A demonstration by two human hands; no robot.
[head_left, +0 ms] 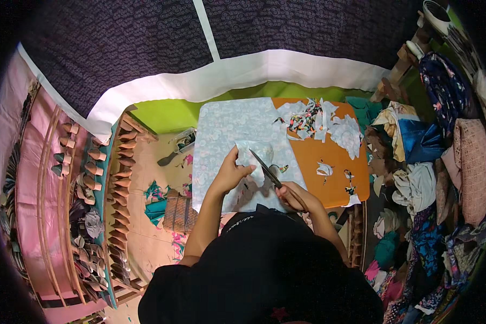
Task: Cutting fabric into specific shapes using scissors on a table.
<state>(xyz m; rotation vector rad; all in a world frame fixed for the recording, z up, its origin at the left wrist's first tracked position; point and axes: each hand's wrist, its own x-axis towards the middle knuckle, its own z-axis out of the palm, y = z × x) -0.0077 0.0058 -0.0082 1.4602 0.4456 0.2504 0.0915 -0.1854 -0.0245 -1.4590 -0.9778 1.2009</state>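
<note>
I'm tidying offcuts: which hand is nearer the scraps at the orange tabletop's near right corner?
Right. The right hand, holding the scissors, is left of the scraps; the left hand, holding pale fabric, is farther left.

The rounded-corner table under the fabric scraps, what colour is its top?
The tabletop is orange, best seen in head view.

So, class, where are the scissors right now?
In the head view, the scissors are just right of centre, held in the right hand, blades at the pale piece in the left hand.
</note>
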